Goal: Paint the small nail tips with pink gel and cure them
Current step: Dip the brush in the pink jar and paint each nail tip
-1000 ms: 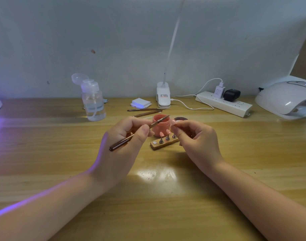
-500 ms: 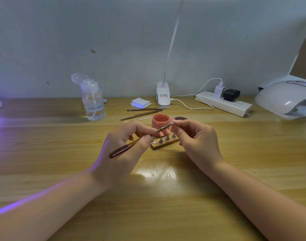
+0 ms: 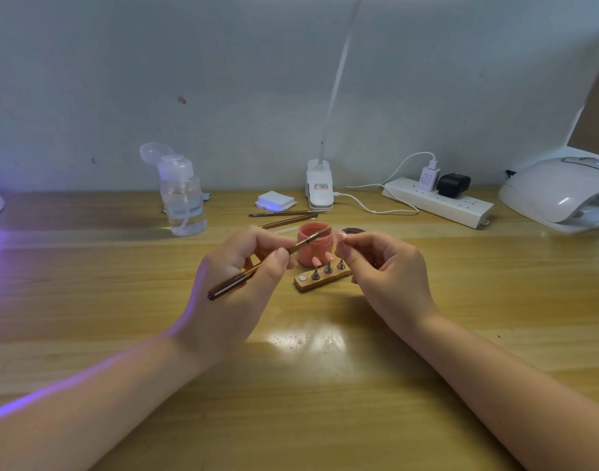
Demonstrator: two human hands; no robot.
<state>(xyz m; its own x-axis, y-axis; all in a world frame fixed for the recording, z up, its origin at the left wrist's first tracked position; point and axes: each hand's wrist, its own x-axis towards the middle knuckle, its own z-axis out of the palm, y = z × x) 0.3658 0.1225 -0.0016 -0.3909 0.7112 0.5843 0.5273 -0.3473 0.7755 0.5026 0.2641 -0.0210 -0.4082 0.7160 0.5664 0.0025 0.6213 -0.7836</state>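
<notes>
My left hand grips a brown nail brush like a pen, its bristle end over the open pink gel jar. My right hand pinches a small pink nail tip on its stand, just right of the jar's mouth. In front of the jar lies a wooden holder with several metal stands; two of them carry pink nail tips. The brush tip and the held nail tip are a short gap apart.
The jar's dark lid lies behind my right hand. Two spare brushes lie further back, near a pump bottle, a white pad box, a clip lamp and a power strip. A white curing lamp stands far right.
The brush tip went from the jar to the held nail tip, then back over the jar's mouth. My right hand stayed put with the tip.
</notes>
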